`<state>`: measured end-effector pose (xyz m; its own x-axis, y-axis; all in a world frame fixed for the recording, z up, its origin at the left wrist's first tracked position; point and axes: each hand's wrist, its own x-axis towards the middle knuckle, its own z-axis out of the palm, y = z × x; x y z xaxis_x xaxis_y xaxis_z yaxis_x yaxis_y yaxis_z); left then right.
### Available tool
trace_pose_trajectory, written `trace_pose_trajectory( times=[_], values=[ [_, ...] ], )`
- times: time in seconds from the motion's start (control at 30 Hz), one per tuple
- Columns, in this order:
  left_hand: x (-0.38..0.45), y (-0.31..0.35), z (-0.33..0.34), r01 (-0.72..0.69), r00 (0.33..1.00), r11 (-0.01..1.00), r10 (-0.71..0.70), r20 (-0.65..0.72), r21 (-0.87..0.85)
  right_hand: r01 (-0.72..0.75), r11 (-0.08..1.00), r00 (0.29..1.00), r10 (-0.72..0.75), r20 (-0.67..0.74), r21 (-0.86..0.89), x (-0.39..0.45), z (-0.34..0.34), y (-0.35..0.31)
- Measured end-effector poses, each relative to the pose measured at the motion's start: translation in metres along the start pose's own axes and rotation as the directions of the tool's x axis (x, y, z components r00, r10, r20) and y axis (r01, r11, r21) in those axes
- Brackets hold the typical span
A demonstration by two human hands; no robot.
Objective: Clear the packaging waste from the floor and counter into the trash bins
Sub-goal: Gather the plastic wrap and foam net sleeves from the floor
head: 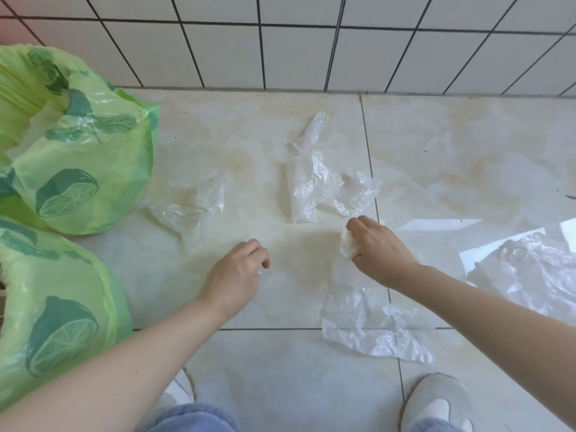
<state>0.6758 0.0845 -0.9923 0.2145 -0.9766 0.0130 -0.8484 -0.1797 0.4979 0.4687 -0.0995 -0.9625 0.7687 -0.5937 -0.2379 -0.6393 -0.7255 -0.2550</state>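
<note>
Low over the floor (280,353), your right hand (378,252) grips a balled plastic scrap (347,246), fingers curled round it; your left hand (238,272) hangs loosely curled, apparently empty. Collecting is underway: next, reach the far crumpled bag (311,188), then the lined bins (78,169) at left.

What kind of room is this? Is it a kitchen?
Probably a kitchen or utility corner, though I cannot be sure. The white tiled wall meets a glossy tiled floor, and two bins with lime-print green liners stand at the left. Crumpled clear plastic wrapping lies scattered on the floor.
</note>
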Motion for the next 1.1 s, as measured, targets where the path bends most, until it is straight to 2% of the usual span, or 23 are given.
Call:
trace_pose_trajectory(
  times=[0.1, 0.17, 0.33, 0.43, 0.5, 0.57, 0.63, 0.87, 0.97, 1.1],
  values=[
    [0.001, 0.010, -0.015, 0.104, 0.988, 0.995, -0.103, -0.111, 0.001, 0.003, 1.000, 0.997, -0.003, 0.079, -0.006, -0.014, -0.007, -0.005],
    [0.006, 0.013, -0.025, 0.223, 0.959, 0.975, -0.223, -0.173, -0.019, 0.019, 1.000, 0.992, -0.019, 0.127, 0.006, -0.025, -0.009, -0.007],
    [0.033, 0.004, -0.053, 0.515, 0.787, 0.839, -0.543, -0.293, -0.173, 0.079, 0.996, 0.954, -0.089, 0.287, 0.048, -0.049, -0.004, 0.002],
    [0.043, -0.003, -0.060, 0.676, 0.702, 0.730, -0.679, -0.213, -0.102, 0.100, 0.995, 0.945, -0.103, 0.312, 0.026, -0.065, 0.005, 0.013],
    [0.042, -0.012, -0.057, 0.715, 0.696, 0.699, -0.712, -0.089, 0.009, 0.118, 0.993, 0.946, -0.109, 0.304, -0.008, -0.074, 0.011, 0.017],
    [0.038, -0.022, -0.048, 0.713, 0.690, 0.691, -0.722, 0.056, 0.124, 0.164, 0.982, 0.939, -0.128, 0.318, -0.089, -0.081, 0.018, 0.019],
    [0.033, -0.025, -0.035, 0.674, 0.700, 0.713, -0.700, 0.139, 0.193, 0.209, 0.963, 0.928, -0.140, 0.345, -0.171, -0.086, 0.025, 0.020],
    [0.020, 0.002, -0.008, 0.340, 0.898, 0.854, -0.419, 0.132, 0.394, 0.206, 0.972, 0.943, -0.168, 0.287, -0.109, -0.072, 0.029, 0.020],
    [0.018, 0.013, -0.003, 0.269, 0.917, 0.863, -0.366, 0.162, 0.427, 0.179, 0.980, 0.946, -0.145, 0.291, -0.091, -0.064, 0.026, 0.017],
    [0.011, 0.018, 0.001, 0.267, 0.927, 0.902, -0.337, 0.167, 0.338, 0.167, 0.981, 0.954, -0.137, 0.266, -0.096, -0.057, 0.022, 0.013]
  ],
)
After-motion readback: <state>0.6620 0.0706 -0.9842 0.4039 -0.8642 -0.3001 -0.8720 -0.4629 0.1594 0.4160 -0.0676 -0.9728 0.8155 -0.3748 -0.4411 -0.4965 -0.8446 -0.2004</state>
